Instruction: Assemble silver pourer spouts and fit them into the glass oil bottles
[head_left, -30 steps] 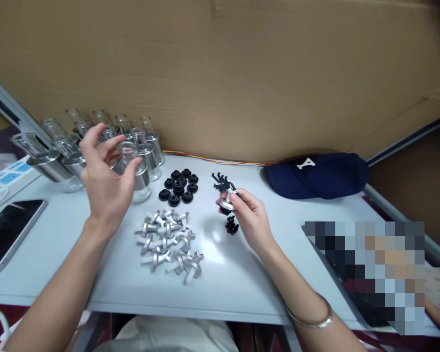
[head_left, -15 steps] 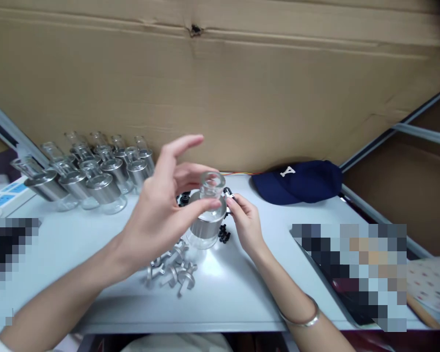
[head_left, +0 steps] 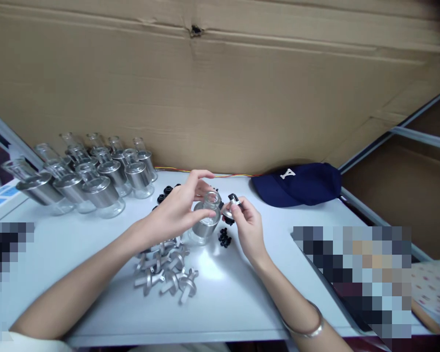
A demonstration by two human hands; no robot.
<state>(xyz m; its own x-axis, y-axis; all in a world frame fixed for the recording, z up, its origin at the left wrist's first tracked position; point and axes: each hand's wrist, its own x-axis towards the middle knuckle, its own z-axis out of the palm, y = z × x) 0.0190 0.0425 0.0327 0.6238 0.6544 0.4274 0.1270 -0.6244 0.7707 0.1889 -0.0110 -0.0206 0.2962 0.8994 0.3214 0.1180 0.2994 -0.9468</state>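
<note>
In the middle of the table stands a glass bottle (head_left: 206, 228) with a metal sleeve around its body and an open neck. My left hand (head_left: 178, 209) is beside it, fingers spread, the thumb passing in front of the bottle's shoulder; whether it touches the glass I cannot tell. Just right of the neck, my right hand (head_left: 251, 230) pinches a silver bottle stopper (head_left: 229, 213) with a black top and a black lower part. Below my left hand lies a heap of silver metal stopper parts (head_left: 172, 269). Small black pieces (head_left: 225, 238) are clustered right of the bottle.
Several sleeved glass bottles (head_left: 101, 191) stand at the left. Black rings (head_left: 165, 192) lie behind my left hand. A navy cap (head_left: 298, 185) rests at the back right, against the cardboard wall (head_left: 220, 98). Thin red and yellow wires (head_left: 238, 175) run along the back.
My left hand has moved lower and slightly left, still spread beside the bottle. My right hand has turned, bringing the stopper into fuller view beside the bottle's neck.
</note>
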